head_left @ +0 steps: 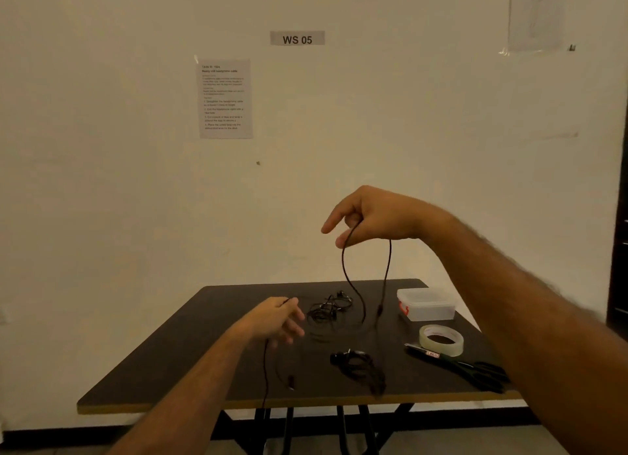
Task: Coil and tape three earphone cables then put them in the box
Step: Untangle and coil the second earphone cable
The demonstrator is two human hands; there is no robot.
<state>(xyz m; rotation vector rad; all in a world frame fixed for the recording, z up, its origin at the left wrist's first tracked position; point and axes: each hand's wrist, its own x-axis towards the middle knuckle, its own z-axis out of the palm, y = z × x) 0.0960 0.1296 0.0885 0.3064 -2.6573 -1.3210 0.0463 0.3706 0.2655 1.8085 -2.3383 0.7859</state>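
Observation:
My right hand (367,216) is raised well above the dark table (190,362) and pinches a black earphone cable (348,277), which hangs from it in a long loop down to the tabletop. My left hand (275,318) is low over the table's left middle and holds another stretch of black cable that trails down past the front edge. A tangled earphone cable (328,310) lies at the table's middle. A bundled earphone cable (358,366) lies nearer the front. A clear plastic box (426,305) with a red latch stands at the back right.
A roll of clear tape (441,339) lies in front of the box. Black scissors (475,373) and a pen lie by the right front edge. A wall with a printed sheet and a "WS 05" sign (297,39) stands behind the table.

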